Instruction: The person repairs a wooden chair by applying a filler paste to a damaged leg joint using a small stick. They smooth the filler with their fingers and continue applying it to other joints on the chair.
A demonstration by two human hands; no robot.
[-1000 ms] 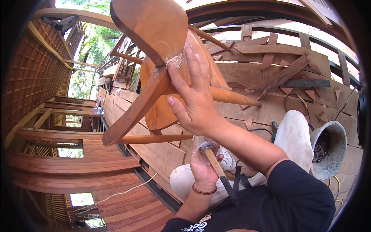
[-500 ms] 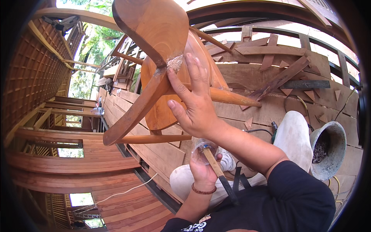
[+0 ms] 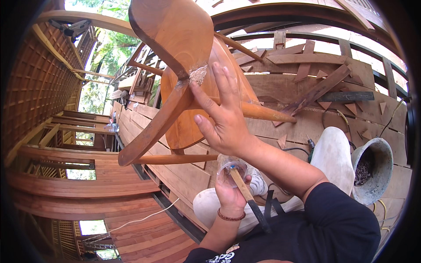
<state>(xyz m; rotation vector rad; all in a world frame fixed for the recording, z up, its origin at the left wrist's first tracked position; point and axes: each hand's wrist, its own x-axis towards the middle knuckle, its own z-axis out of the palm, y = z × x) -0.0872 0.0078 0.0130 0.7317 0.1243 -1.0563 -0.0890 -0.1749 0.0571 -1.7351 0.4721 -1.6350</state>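
Note:
A varnished wooden chair (image 3: 173, 30) lies tipped over in front of me. Rough, pale filler-like material (image 3: 198, 75) covers the joint where its curved backrest meets another curved piece. My right hand (image 3: 226, 116) is open, its fingers spread, and the index fingertip is at the edge of that patch; the hand holds nothing. Lower down, my left hand (image 3: 230, 195) is closed around a clear plastic cup (image 3: 224, 173). A flat wooden stick (image 3: 240, 182) with a dark end stands in the cup, slanting back toward my shirt. The cup's contents are hard to make out.
Wood offcuts (image 3: 307, 59) and small triangular scraps lie on the plank floor at the right. A grey bucket (image 3: 372, 171) with dark matter inside stands by my knee, near a drill-like tool (image 3: 311, 147) and cables. Slatted wooden building parts fill the left side.
My right hand has shifted slightly down and to the right along the joint. The chair has moved very little, and my left hand keeps the cup in the same place.

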